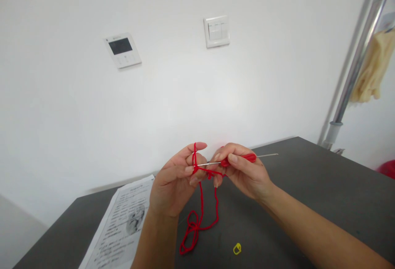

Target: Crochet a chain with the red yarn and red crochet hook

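My right hand (243, 170) grips a crochet hook (239, 160) by its red handle; metal shafts stick out at both ends. The left shaft reaches to a small bunch of red yarn (195, 168) pinched between my left thumb and fingers. Over the raised index finger of my left hand (173, 178) the yarn runs up in a taut strand. Another strand stretches across toward my right fingers. Below both hands, loose red yarn (191, 236) hangs down and lies in loops on the dark table. How the hook's tip sits in the yarn is too small to make out.
Printed sheets of paper (123, 219) lie on the dark table (308, 186) at the left. A yellow stitch marker (237, 248) rests near the front. Behind is a white wall with a switch (216, 31) and a panel (123, 50). At right stands a metal pole (358, 59).
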A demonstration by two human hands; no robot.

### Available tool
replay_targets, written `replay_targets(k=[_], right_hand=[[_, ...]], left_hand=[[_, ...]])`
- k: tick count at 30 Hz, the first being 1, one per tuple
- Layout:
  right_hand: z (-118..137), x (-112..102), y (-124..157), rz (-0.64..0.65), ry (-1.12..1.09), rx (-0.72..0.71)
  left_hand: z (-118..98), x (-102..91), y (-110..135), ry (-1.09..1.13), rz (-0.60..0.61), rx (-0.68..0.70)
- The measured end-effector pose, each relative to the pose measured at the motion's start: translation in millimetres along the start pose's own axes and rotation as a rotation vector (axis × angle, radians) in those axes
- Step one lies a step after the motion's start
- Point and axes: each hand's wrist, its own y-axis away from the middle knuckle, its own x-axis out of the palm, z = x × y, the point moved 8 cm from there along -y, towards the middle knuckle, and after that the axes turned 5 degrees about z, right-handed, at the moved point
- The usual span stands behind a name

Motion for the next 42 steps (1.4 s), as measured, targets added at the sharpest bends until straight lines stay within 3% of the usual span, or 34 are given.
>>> replay_targets(k=[7, 13, 20, 27, 38, 42], right_hand=[[5, 0, 2, 0.020, 0.127, -0.023], [18, 2, 6, 0.066, 0.314, -0.120], [26, 13, 7, 0.152, 0.385, -0.192], [45, 27, 12, 0.294, 0.727, -0.306], [43, 12, 12, 0.096, 0.549, -0.137], [44, 9, 14, 0.038, 0.556, -0.070]], left_hand=[[-4, -5.2, 3, -0.039, -0.040, 0.006], [-6, -8.4, 3, -0.068, -0.069, 0.020], [-3, -10.8, 4, -0.034, -0.084, 0.005], [-3, -9.1, 3, -0.015, -0.079, 0.000], [-21, -16.8, 9, -0.434, -0.120, 0.207], [-27, -14.5, 15, -0.683, -0.160, 0.263]])
